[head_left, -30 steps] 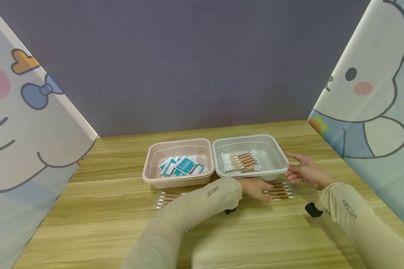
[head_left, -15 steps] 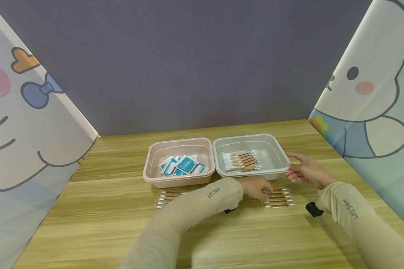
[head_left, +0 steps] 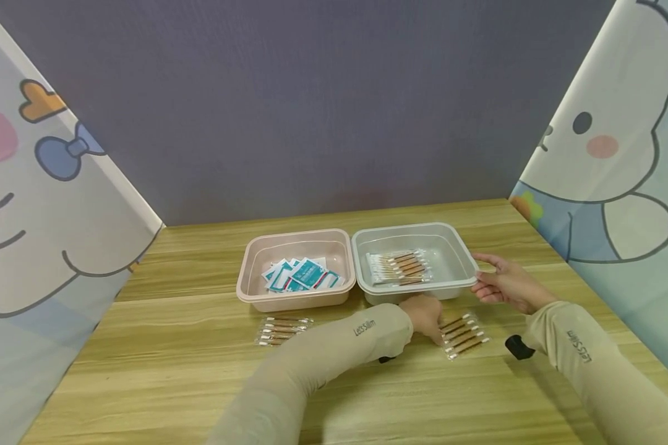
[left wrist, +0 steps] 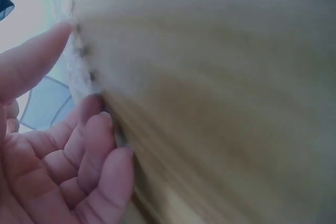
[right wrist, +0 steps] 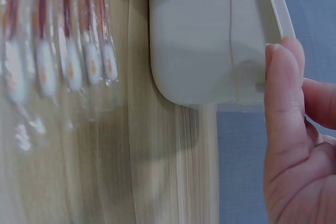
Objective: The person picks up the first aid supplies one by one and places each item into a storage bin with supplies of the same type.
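Observation:
A clear packet of brown-stemmed cotton swabs (head_left: 464, 336) sits on the table in front of the grey plastic bin (head_left: 448, 262). My left hand (head_left: 425, 315) pinches the packet's left end; in the left wrist view, thumb and fingers of that hand (left wrist: 58, 166) meet along the packet's edge, which is blurred. The bin's right rim is held between thumb and fingers of my right hand (head_left: 506, 285). In the right wrist view the swab tips (right wrist: 71, 72) point toward the camera side, apart from the right hand (right wrist: 296, 140). More swab packets (head_left: 401, 267) lie inside the grey bin.
Touching the grey bin on its left is a pink bin (head_left: 297, 303) with teal and white sachets (head_left: 306, 275). Another swab packet (head_left: 278, 330) lies before it, partly behind my left sleeve. Dark panel (head_left: 334, 111) at the back, printed side walls.
The swab packet has come toward me and turned, its stems now slanting upward to the right. My left hand has shifted slightly with it. The right hand stays on the bin rim.

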`<state>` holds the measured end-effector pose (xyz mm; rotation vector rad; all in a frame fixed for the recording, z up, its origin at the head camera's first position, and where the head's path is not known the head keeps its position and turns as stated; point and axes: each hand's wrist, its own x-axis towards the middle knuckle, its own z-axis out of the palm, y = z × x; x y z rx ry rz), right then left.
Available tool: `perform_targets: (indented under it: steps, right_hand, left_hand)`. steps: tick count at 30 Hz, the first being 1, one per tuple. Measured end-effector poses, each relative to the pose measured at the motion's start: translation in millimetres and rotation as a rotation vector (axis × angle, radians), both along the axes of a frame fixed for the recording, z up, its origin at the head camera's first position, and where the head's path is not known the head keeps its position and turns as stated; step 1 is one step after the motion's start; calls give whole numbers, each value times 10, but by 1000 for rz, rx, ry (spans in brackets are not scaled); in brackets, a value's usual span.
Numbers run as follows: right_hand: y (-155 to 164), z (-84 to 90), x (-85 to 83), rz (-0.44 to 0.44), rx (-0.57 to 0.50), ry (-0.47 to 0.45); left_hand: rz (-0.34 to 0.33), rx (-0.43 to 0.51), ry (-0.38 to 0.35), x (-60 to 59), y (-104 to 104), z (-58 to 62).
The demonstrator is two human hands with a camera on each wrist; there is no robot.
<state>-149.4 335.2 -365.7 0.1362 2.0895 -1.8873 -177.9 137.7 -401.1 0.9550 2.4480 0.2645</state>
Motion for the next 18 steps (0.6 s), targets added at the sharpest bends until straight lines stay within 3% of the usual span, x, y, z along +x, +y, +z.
perform_targets:
  steps: [9, 15, 18]
  right_hand:
    - [12, -19, -5, 7, 2, 4]
    - [23, -26, -10, 12, 4, 7]
    - [29, -28, -11, 16, -3, 10]
  left_hand:
    - [-32, -56, -2, 36, 50, 24]
    - [-148, -155, -142, -46, 42, 10]
    - [-200, -179, -175, -79, 17, 15]
